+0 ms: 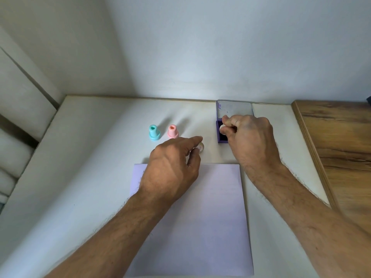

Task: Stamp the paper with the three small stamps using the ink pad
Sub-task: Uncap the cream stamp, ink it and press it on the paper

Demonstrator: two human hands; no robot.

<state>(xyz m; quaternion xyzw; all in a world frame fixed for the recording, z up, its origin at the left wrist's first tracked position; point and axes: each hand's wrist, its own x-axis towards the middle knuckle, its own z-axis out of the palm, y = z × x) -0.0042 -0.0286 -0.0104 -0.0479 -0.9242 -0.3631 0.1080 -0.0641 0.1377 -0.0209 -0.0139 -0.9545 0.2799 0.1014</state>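
Observation:
A pale sheet of paper (210, 217) lies on the white table in front of me. A teal stamp (154, 133) and a pink stamp (172, 131) stand upright side by side beyond the paper's left corner. My right hand (249, 137) grips a small white stamp (222, 127) and holds it down on the purple ink pad (221, 137), whose lid (233, 109) stands open behind. My left hand (172, 167) hovers over the paper's top edge, its fingertips at a small clear cap (201, 147) on the table. Whether the fingers pinch the cap is unclear.
The white table (90, 157) meets white walls at the back and left. A wooden surface (341, 147) borders it on the right.

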